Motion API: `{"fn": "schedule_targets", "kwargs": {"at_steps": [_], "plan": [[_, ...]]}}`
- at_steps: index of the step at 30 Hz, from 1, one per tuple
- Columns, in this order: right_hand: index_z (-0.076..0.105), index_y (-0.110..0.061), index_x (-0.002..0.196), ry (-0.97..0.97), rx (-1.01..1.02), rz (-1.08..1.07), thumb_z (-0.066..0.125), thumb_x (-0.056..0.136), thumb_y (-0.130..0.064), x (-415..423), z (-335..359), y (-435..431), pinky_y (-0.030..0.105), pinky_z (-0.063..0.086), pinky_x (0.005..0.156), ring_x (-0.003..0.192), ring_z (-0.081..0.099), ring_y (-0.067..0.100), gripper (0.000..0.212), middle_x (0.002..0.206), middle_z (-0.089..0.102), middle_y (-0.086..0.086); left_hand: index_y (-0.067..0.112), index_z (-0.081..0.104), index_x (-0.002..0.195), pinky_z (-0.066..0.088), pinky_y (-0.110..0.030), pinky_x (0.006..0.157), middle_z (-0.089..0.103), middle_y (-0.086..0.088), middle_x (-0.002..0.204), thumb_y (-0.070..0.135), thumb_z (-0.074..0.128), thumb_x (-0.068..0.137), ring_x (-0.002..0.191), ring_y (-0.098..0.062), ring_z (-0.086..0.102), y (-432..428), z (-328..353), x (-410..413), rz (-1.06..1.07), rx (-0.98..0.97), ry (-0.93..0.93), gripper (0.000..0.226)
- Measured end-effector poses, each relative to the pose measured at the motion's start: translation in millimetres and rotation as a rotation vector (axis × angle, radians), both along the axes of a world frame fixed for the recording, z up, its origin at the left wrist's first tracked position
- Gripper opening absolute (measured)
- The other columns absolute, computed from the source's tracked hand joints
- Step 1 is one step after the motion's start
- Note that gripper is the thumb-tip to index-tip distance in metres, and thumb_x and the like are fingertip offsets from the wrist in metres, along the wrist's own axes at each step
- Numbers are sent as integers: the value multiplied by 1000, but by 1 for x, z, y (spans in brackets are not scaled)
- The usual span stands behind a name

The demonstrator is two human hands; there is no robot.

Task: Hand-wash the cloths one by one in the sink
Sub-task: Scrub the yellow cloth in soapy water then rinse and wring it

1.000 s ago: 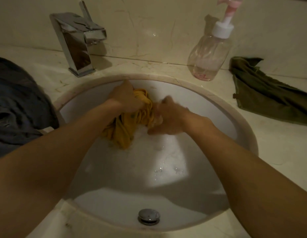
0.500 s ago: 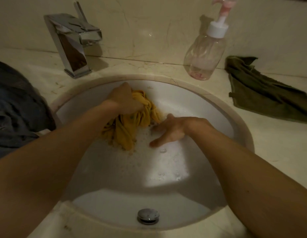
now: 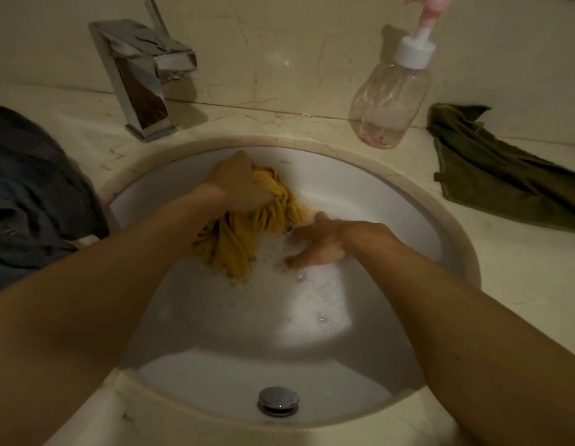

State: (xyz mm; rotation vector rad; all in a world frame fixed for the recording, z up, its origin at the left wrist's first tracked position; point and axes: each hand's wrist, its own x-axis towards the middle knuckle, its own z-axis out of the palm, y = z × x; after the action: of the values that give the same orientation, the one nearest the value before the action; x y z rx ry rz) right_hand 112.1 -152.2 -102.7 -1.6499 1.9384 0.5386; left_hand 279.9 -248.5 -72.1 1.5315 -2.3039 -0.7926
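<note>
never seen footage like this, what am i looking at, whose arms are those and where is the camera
There is no machine here. The two bare arms belong to a person, and the single camera is worn on that person's head, looking down at the hands. That is why the arms reach in from the bottom edge.

The left hand grips a bunched yellow cloth near the far wall of the white sink. The right hand holds nothing; its fingers lie spread in the soapy water beside that cloth.

On the counter stand a chrome tap and a clear pump bottle, nearly empty. A green cloth lies to the right of the basin and a dark grey cloth to the left. The drain plug sits at the near side of the bowl.
</note>
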Motion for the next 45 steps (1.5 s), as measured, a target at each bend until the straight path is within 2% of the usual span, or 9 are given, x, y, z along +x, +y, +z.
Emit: {"fn": "schedule_targets", "kwargs": {"at_steps": [5, 14, 21, 28, 37, 40, 42, 43, 45], "plan": [[13, -64, 153, 14, -19, 11, 52, 76, -88, 3, -3, -3, 56, 37, 114, 147, 28, 36, 89, 159, 19, -2, 17, 49, 130, 47, -31, 83, 54, -1, 116, 35, 79, 77, 110, -22, 56, -1, 0, -2, 43, -34, 140, 64], [13, -37, 163, 75, -71, 30, 61, 85, -69, 14, -13, -4, 49, 41, 101, 139, 32, 38, 97, 151, 23, 6, 24, 50, 129, 50, -31, 81, 53, 5, 115, 35, 82, 76, 100, -15, 55, 0, 6, -4, 98, -20, 374, 63], [24, -57, 154, -57, -94, 4, 50, 63, -95, 3, -9, -12, 53, 42, 109, 137, 39, 32, 102, 151, 32, 0, 29, 54, 120, 56, -36, 85, 57, 2, 119, 37, 86, 65, 105, -17, 59, -4, 5, -4, 147, -47, 455, 64], [24, -44, 159, -52, -105, -51, 56, 75, -89, 3, -11, -10, 53, 41, 111, 141, 36, 32, 100, 152, 27, 0, 31, 54, 118, 55, -34, 84, 57, 3, 118, 37, 87, 65, 104, -15, 59, -8, 4, -3, 150, -67, 472, 63], [34, -46, 155, -78, -59, -42, 52, 52, -100, -1, -10, -15, 52, 43, 110, 138, 42, 29, 118, 148, 34, -5, 30, 53, 117, 55, -35, 85, 57, 3, 119, 35, 87, 66, 104, -16, 58, -11, 0, -4, 145, -64, 486, 62], [76, -36, 109, -184, -303, -100, 65, 45, -93, -3, 3, -20, 38, 57, 90, 103, 68, 18, 87, 110, 71, -7, 32, 55, 115, 57, -37, 86, 58, 4, 117, 35, 88, 64, 104, -16, 58, -10, 1, -4, 157, -59, 496, 61], [67, -23, 77, -284, -665, -227, 80, 52, -80, -4, 15, -21, 33, 54, 69, 74, 66, 14, 63, 79, 70, -5, 31, 57, 115, 58, -38, 85, 59, 4, 114, 30, 88, 64, 102, -14, 60, -6, 3, -6, 166, -29, 542, 60], [62, -22, 83, -406, -804, -312, 87, 51, -73, -8, 18, -23, 34, 51, 67, 75, 63, 14, 65, 84, 68, -3, 29, 58, 115, 59, -38, 84, 60, 4, 114, 25, 88, 64, 101, -14, 61, -4, 5, -9, 173, 8, 586, 59], [55, -22, 124, -700, -804, -373, 96, 50, -61, -9, 19, -22, 37, 55, 84, 104, 63, 16, 93, 119, 63, 1, 25, 60, 113, 60, -37, 81, 62, -1, 113, 13, 88, 61, 100, -17, 64, 2, 12, -12, 191, 110, 724, 60]]}}
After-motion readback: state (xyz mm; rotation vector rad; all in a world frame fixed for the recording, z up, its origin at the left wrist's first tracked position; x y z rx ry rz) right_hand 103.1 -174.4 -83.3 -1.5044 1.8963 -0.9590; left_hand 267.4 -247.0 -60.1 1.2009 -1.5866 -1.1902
